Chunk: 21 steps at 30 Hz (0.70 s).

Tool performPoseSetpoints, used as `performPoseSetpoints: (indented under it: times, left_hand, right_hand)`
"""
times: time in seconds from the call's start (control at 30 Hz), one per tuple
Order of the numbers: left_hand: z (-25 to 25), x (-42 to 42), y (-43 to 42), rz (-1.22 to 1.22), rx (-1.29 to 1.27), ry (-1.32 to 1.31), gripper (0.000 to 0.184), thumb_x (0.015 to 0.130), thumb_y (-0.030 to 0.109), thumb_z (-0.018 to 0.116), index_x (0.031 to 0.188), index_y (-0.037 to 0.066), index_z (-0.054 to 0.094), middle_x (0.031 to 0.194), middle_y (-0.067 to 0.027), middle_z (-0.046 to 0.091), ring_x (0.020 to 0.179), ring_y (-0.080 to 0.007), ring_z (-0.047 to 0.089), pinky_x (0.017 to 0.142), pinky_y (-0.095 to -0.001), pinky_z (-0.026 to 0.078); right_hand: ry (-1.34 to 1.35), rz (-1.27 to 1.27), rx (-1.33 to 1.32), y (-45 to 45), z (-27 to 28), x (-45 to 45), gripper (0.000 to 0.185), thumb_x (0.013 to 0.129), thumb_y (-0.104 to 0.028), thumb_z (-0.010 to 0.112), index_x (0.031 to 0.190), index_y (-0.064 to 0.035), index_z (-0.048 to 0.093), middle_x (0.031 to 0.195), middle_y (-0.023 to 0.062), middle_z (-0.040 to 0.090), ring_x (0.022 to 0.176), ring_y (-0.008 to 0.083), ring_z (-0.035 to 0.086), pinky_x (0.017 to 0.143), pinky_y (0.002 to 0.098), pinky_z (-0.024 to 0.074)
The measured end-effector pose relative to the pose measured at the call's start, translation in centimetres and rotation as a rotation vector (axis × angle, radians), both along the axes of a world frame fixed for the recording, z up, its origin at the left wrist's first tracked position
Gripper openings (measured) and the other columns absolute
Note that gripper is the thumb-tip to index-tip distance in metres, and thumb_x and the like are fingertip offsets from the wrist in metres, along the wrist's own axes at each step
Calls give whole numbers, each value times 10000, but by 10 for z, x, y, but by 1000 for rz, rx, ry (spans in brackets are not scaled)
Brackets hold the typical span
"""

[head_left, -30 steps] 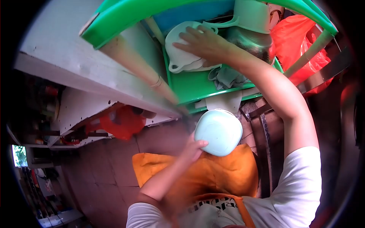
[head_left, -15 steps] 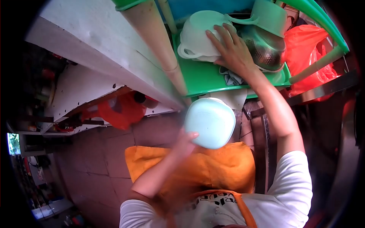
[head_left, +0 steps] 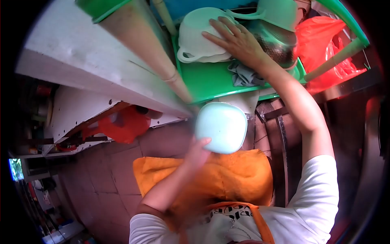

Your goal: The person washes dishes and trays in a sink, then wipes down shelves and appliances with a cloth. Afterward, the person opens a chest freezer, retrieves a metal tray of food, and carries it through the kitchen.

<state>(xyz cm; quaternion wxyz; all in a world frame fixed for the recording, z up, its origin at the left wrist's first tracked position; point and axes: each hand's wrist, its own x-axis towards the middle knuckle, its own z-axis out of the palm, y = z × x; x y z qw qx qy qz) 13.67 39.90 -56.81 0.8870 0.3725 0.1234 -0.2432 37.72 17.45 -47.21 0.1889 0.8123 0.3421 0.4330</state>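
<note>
My left hand (head_left: 199, 149) is closed on the near left edge of a pale aqua bowl (head_left: 222, 128), shaped like a rounded square, with the thumb on its visible face. The bowl is in front of my orange apron, below the edge of a green shelf (head_left: 203, 81). On that shelf rests a white basket (head_left: 202, 38) with a loop handle, apparently bottom up. My right hand (head_left: 239, 42) lies over the basket's right side with its fingers spread; its thumb is hidden. A grey cloth (head_left: 244, 76) lies on the shelf below my right wrist.
Right of the basket are a shiny dimpled metal bowl (head_left: 278, 44) and a pale green long-handled dipper (head_left: 278, 14). A red plastic bag (head_left: 319, 36) hangs at the right. A white ledge (head_left: 93, 61) runs along the left, and a shelf post (head_left: 138, 40) stands beside it.
The view has shifted, so the shelf appears farther left. My right hand has moved slightly up and left over the basket, uncovering more of the grey cloth. My left hand still holds the bowl.
</note>
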Motion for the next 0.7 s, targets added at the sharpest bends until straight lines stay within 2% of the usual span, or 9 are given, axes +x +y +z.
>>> performPoseSetpoints:
  times: [0.13, 0.23, 0.27, 0.33, 0.37, 0.43, 0.57, 0.67, 0.7]
  left_hand:
    - [1, 2, -13, -46, -7, 18, 688, 735, 171, 633, 1335, 1, 341, 1296, -118, 450, 1213, -250, 438, 1044, -422, 349]
    - [0, -3, -16, -36, 15, 18, 681, 729, 148, 628, 1329, -7, 344, 1278, -129, 460, 1201, -258, 447, 1032, -420, 364]
    - [2, -5, -13, -42, 14, 23, 680, 724, 127, 623, 1327, -14, 341, 1269, -141, 462, 1190, -268, 458, 1023, -425, 376]
    - [5, -8, -8, -86, 53, 17, 685, 702, 126, 643, 1310, -19, 362, 1230, -143, 487, 1134, -264, 501, 988, -423, 414]
    - [4, -10, -6, -114, 53, 28, 684, 707, 128, 648, 1314, -8, 364, 1229, -130, 494, 1132, -252, 503, 985, -412, 415]
    - [3, -14, -3, -185, 61, 31, 683, 715, 131, 659, 1321, 14, 367, 1227, -105, 508, 1129, -228, 509, 981, -392, 416]
    - [-9, -22, -7, -235, 63, 36, 670, 715, 127, 670, 1313, 30, 385, 1214, -90, 518, 1114, -212, 516, 979, -375, 415]
    - [-8, -26, -12, -184, 54, 88, 622, 682, 56, 650, 1255, -19, 420, 1147, -121, 538, 1061, -234, 541, 948, -380, 445]
    - [-3, -26, -12, -180, 84, 75, 624, 681, 58, 649, 1257, -16, 421, 1146, -118, 538, 1058, -232, 542, 942, -377, 449]
  right_hand:
    - [136, -61, 90, 1, 9, -21, 737, 770, -145, 574, 1437, -230, 272, 1433, 86, 337, 1245, 269, 402, 883, 345, 451]
    - [395, -127, 345, -6, 25, -77, 496, 790, -227, 616, 1261, -131, 492, 1332, 150, 450, 1156, 298, 492, 829, 388, 484]
    - [535, -253, 416, -13, 27, -93, 399, 814, -280, 604, 1169, -102, 570, 1264, 171, 514, 1098, 307, 537, 809, 402, 490]
    - [1170, -672, 270, -19, 37, -109, 341, 855, -368, 539, 1032, -90, 628, 1016, 170, 626, 933, 325, 607, 767, 424, 497]
    - [1156, -469, 444, -29, 0, -110, 377, 876, -425, 477, 1024, -120, 642, 877, 159, 641, 855, 321, 629, 752, 416, 496]
    - [973, -365, 245, 1, -9, -115, 406, 919, -419, 451, 981, -85, 673, 990, 182, 626, 922, 388, 586, 799, 474, 471]
    - [1167, -43, 105, 64, -7, -94, 318, 895, -377, 509, 1025, -134, 668, 1101, 177, 594, 999, 377, 557, 832, 449, 468]
    - [1048, 385, 532, 69, -38, -80, 272, 884, -339, 536, 1019, -145, 671, 1112, 132, 608, 1024, 352, 558, 832, 445, 472]
    - [1031, 343, 549, 66, -38, -81, 272, 882, -336, 541, 1018, -141, 673, 1110, 125, 614, 1023, 345, 562, 829, 441, 476]
